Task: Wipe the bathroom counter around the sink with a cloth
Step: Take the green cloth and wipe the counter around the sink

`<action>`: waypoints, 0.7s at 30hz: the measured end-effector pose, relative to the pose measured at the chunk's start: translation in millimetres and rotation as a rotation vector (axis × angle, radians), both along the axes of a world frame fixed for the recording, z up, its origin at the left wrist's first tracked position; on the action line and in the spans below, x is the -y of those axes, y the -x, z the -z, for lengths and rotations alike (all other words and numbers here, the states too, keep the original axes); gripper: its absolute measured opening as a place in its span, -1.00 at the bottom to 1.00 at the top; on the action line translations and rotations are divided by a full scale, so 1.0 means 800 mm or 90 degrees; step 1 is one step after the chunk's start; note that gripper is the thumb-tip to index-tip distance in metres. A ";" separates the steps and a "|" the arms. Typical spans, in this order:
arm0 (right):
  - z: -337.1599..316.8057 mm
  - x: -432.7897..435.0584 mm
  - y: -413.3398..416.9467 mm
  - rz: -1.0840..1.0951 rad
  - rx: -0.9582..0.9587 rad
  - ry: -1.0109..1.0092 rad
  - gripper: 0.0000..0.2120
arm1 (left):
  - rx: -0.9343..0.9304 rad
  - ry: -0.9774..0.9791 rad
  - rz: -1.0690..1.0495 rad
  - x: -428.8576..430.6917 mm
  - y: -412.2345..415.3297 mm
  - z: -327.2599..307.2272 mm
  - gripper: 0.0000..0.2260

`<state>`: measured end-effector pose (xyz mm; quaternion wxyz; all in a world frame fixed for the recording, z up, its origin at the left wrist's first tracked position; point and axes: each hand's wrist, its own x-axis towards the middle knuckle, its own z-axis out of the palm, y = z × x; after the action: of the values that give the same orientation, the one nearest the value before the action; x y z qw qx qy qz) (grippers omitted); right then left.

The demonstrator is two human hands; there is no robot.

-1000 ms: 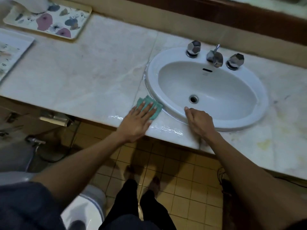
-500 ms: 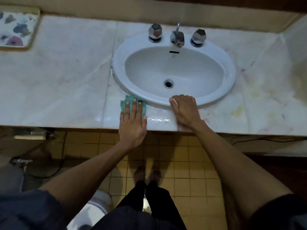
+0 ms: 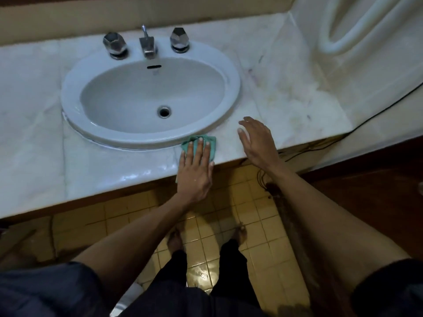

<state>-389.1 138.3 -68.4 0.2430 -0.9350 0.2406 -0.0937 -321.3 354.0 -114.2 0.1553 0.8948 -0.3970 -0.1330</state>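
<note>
A small green cloth (image 3: 211,144) lies on the marble counter (image 3: 286,106) at the front right of the white oval sink (image 3: 68,88). My left hand (image 3: 195,170) presses flat on the cloth, fingers straight and covering most of it. My right hand (image 3: 257,140) hovers just above the counter to the right of the cloth, fingers spread, holding nothing. A wet sheen shows on the counter's front edge left of my left hand.
A chrome tap (image 3: 147,45) with two faceted knobs (image 3: 114,45) (image 3: 180,40) stands behind the basin. A white hose (image 3: 343,30) hangs on the right wall. A black cable (image 3: 377,113) runs off the counter's right end. Yellow floor tiles (image 3: 251,225) lie below.
My left hand has slid the cloth rightward along the sink's front rim. My right hand has lifted off the rim and moved right. The view has shifted right.
</note>
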 end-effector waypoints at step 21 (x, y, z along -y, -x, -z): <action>0.020 0.272 0.186 0.215 -0.134 -0.038 -0.51 | 0.028 -0.042 0.304 0.231 0.017 -0.017 -0.49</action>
<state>-537.8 -79.1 -84.0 0.2253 -0.8782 0.4211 -0.0279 -335.2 169.4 -100.7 0.0812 0.7826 -0.5963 -0.1592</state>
